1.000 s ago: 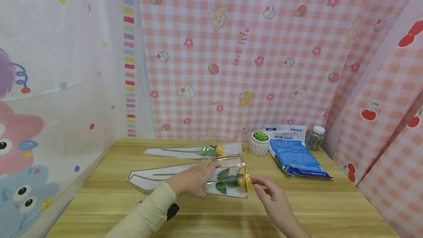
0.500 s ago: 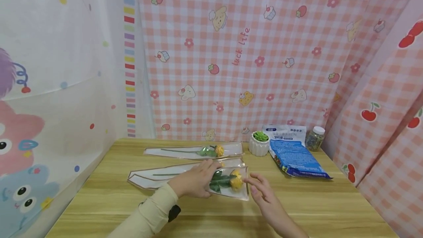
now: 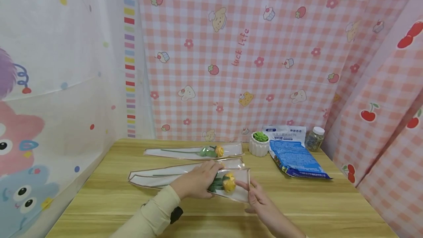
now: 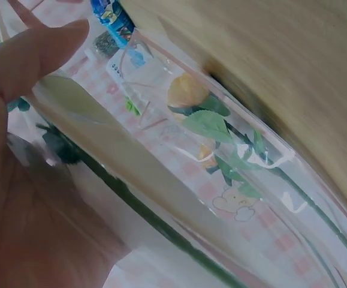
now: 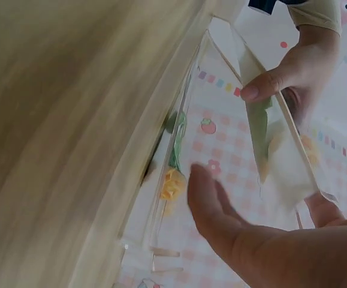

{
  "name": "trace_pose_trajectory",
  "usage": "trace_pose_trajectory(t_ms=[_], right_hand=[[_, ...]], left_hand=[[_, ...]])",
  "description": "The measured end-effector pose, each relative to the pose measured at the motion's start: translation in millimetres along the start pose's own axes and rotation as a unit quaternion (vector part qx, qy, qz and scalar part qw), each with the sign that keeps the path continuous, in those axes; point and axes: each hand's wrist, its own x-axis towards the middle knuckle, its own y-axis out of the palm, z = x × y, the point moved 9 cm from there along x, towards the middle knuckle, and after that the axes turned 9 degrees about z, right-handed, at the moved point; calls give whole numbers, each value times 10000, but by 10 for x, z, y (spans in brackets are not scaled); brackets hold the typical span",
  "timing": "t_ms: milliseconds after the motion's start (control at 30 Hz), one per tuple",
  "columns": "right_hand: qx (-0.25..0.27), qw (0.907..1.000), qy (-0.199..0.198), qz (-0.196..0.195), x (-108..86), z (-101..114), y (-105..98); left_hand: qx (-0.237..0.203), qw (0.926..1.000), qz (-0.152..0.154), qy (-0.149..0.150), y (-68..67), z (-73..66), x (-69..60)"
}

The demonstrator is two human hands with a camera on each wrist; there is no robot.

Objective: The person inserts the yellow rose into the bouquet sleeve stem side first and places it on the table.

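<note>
A yellow rose (image 3: 229, 183) with green leaves lies in a clear, gold-edged flower sleeve (image 3: 236, 194), tilted above the table. My left hand (image 3: 195, 182) grips this sleeve around its middle; its thumb presses on the near side in the right wrist view. At the sleeve's wide end is my right hand (image 3: 262, 202), its index finger reaching in to the bloom and its thumb apart from it in the right wrist view (image 5: 263, 246). The green stem (image 4: 155, 222) runs inside the sleeve in the left wrist view. My left hand hides part of the leaves and stem.
Another sleeved yellow rose (image 3: 219, 151) lies at the back, and a further sleeve (image 3: 236, 162) lies partly behind my left hand. Beyond them stand a potted succulent (image 3: 259, 146), a blue-and-white bag (image 3: 295, 157) and a white-lidded jar (image 3: 315, 139) on the wooden table (image 3: 330, 208).
The rose has slid leftward, deeper into the sleeve, and its bloom now sits inside the wide end. My right hand has followed it left; my left hand keeps its grip.
</note>
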Motion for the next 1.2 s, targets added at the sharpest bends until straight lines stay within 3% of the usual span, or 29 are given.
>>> trace_pose_trajectory(t_ms=[133,267,400,500,633,767,1000,1200], right_hand=[[328,9991,268,90,11,-52,49],[577,9964,411,-460,8,-103,-1],[762,9897,524,-1094,-16,-140,-104],[827,9847,705,-1362,-35,-182,-191],[839,9809,961,-1467,-42,-291,-303],[761,9782,1216,-1500,-46,-446,-414],[577,9816,1391,-1173,5,-619,-499],[310,9815,1617,-982,36,-690,-486]], left_hand=[[182,9997,-171,-9,-13,-52,2],[316,9992,-245,-5,-17,-115,1],[90,9999,-7,-103,28,-114,0],[-230,9985,346,-348,127,-14,-39],[-676,9933,652,-679,283,220,-178],[-825,9904,724,-842,387,435,-357],[-1019,9855,757,-1129,451,641,-673],[-1127,9832,802,-1192,470,748,-802]])
